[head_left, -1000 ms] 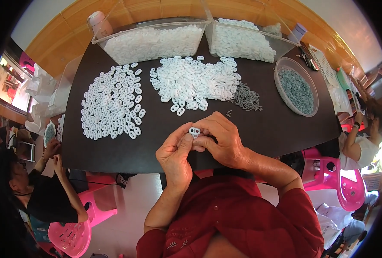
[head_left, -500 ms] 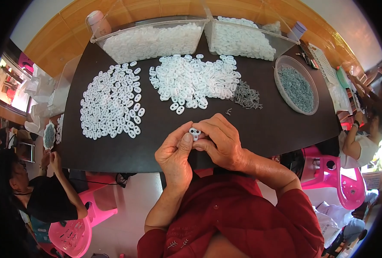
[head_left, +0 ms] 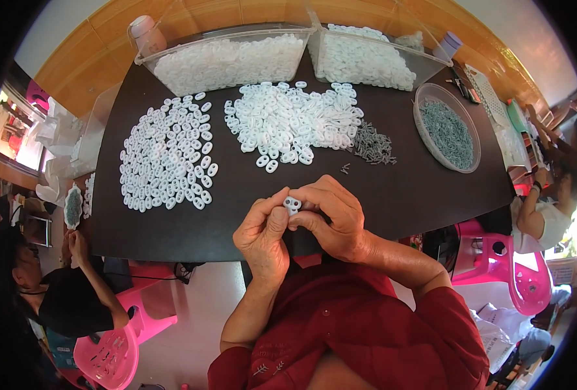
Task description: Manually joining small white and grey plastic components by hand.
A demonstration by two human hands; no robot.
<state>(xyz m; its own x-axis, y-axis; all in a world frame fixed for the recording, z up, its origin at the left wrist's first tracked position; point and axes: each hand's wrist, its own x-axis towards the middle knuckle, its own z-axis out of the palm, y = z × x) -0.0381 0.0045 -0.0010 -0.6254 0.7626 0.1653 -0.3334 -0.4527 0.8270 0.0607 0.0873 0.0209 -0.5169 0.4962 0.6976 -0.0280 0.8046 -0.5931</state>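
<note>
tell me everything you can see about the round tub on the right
The tub is shallow and round, its pale, see-through wall apparently plastic. No lid covers it. Small blue-grey, pin-like pieces spread across its inside, hiding most of the bottom. It sits upright on the dark table, right of a loose grey heap.

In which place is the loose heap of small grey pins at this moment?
In the head view, the heap of grey pins lies on the dark table right of centre, between the middle pile of white pieces and the round tub.
</note>
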